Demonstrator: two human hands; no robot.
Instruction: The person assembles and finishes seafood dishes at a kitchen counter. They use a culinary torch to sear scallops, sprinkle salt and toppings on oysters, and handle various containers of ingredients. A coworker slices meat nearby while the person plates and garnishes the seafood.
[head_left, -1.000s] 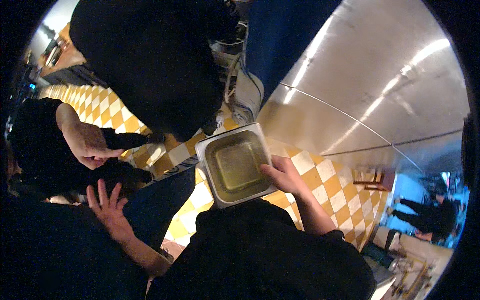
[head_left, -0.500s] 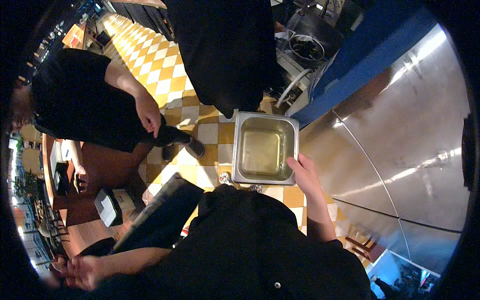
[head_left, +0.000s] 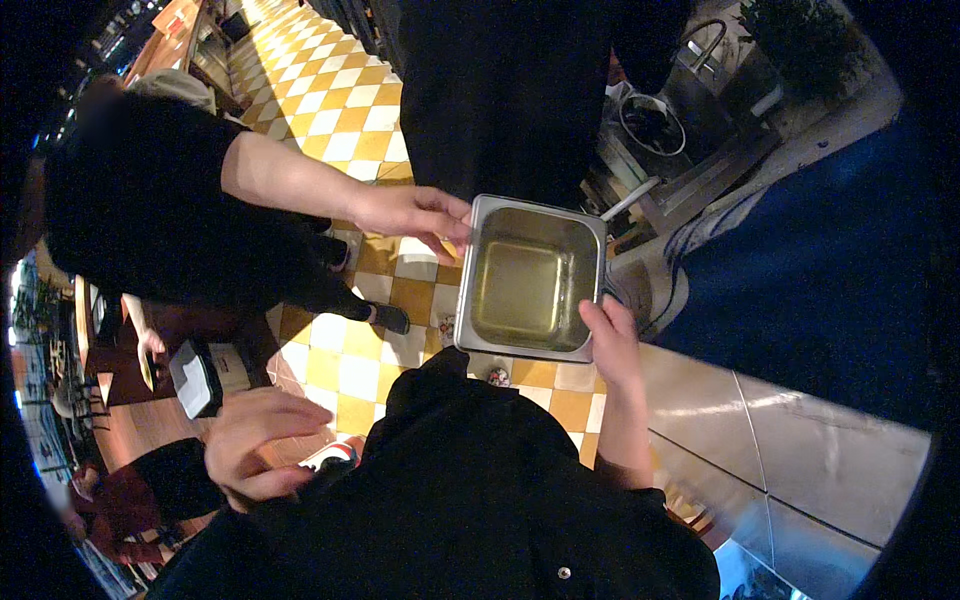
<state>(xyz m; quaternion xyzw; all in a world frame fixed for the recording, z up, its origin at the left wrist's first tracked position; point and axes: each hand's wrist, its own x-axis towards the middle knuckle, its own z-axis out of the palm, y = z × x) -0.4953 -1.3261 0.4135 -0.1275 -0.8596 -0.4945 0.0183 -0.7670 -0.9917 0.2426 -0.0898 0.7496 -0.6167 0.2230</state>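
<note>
A square steel food pan [head_left: 463,318] is in front of me, with what looks like a clear yellowish liquid [head_left: 522,285] in its bottom. My right hand [head_left: 613,345] grips its right rim, thumb over the edge and fingers outside. At the pan's left rim is a co-worker's hand [head_left: 415,217], reaching in from the left; whether it bears any weight I cannot tell. My left hand [head_left: 262,440] hangs free at the lower left, slightly blurred, thumb and fingers apart with nothing between them.
A person in black [head_left: 500,110] stands just beyond the pan. Steel cabinet fronts [head_left: 800,440] and a dark blue surface [head_left: 800,290] lie to the right, a round pot [head_left: 652,125] at the far right. A black bin-like container [head_left: 195,380] stands left, on a checkered floor [head_left: 330,90].
The co-worker's arm has risen from their side to the pan's left rim. My left hand has swung inward from the far lower left. My view has turned; my right hand keeps its grip.
</note>
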